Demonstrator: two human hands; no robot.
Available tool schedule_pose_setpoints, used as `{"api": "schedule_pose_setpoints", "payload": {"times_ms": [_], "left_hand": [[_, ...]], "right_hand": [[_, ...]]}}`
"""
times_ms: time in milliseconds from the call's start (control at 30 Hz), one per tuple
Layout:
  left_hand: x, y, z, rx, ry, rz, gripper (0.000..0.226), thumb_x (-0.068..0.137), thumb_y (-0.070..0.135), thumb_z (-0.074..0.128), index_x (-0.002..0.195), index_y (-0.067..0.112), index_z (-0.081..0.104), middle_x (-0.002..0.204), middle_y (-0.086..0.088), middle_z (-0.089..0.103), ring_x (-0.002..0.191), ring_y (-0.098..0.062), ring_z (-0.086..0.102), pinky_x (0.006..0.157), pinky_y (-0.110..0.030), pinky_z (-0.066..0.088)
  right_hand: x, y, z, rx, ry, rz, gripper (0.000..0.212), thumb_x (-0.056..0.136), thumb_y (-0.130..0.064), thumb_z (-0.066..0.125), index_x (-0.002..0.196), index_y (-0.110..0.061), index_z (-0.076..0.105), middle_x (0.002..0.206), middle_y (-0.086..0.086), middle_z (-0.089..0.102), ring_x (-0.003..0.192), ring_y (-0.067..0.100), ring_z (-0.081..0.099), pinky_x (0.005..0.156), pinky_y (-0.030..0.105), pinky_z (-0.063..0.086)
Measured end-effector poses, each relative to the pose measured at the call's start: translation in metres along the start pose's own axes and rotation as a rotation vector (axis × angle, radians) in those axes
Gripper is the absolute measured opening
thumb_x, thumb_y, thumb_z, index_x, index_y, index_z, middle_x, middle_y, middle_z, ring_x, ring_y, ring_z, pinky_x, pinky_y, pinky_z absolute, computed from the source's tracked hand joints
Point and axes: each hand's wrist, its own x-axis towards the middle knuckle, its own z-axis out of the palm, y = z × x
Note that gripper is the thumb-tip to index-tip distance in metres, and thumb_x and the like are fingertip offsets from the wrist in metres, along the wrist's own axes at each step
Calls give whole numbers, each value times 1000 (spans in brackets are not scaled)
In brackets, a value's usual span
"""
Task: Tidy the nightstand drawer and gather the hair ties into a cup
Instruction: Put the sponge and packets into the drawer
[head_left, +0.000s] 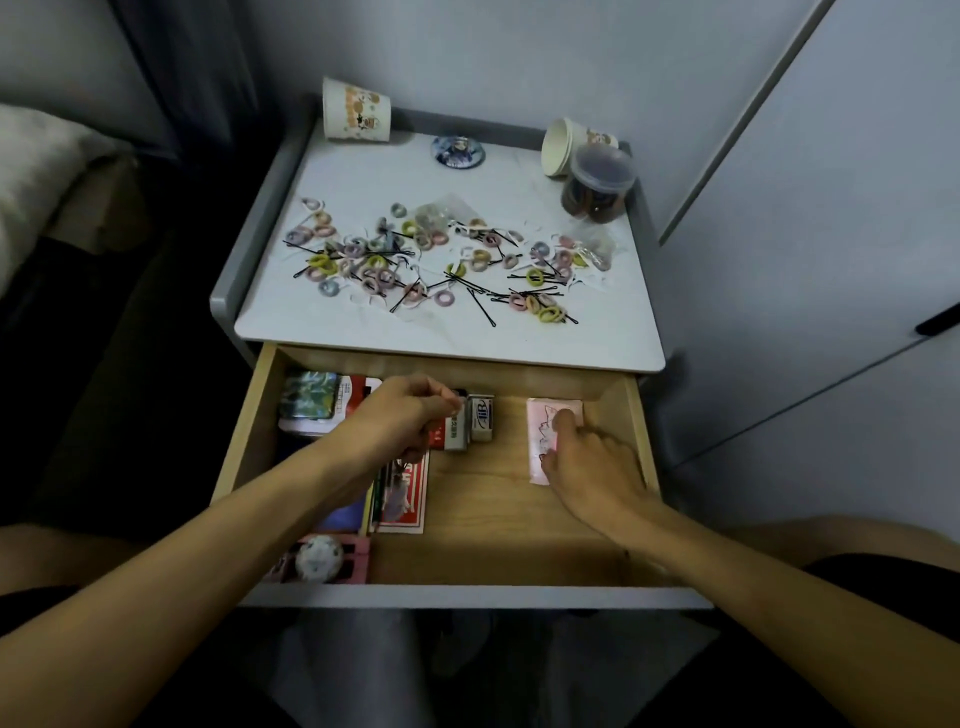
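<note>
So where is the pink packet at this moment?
In the head view the pink packet lies in the right rear part of the open drawer, under the right hand, right of the small white box.

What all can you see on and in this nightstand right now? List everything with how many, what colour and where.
Hair ties: many, pastel pink, yellow and blue, scattered on the nightstand top.
Bobby pins: many, black, mixed among them.
Paper cups: at least two, white with printed pictures, back corners; the right one lies on its side.
Clear jar: one, dark contents, back right.
Round badge: one, bluish, back middle.
Drawer: one, wood, pulled open.
Small boxes: about two, white and red, drawer back.
Pink packet: one, drawer right.
Patterned tin: one, green, drawer left.
Left grip: curled at the small boxes.
Right grip: fingers resting on the pink packet.
</note>
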Motion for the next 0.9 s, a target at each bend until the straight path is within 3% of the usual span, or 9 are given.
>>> {"api": "schedule_pose_setpoints", "payload": {"times_ms": [100,300,633,900], "left_hand": [[3,-2,2,-7,-18,-9,10,97,7,53,94,10,62,57,5,38,42,-4,32,41,-19,28],[7,-2,3,-15,-11,-21,9,97,8,54,95,10,62,61,2,39,44,-7,33,43,-20,29],[6,4,7,-67,-23,-38,8,97,4,51,99,6,59,62,-1,37,46,-10,28,44,-20,23],[9,1,6,-85,-27,-39,8,96,5,53,95,8,60,63,-1,37,47,-10,29,41,-19,27]], "right_hand": [[1,-5,9,-65,-59,12,62,101,-42,43,152,-17,19,140,14,50,102,26,63,79,35,52],[5,-6,15,-71,-139,67,86,94,-57,49,156,-16,6,152,14,35,119,28,55,98,42,45],[5,-2,15,-92,-108,63,81,97,-52,45,156,-13,6,152,15,36,117,27,57,93,39,50],[9,-2,16,0,-144,128,85,97,-50,50,155,-11,4,151,16,37,122,28,53,98,38,47]]}}
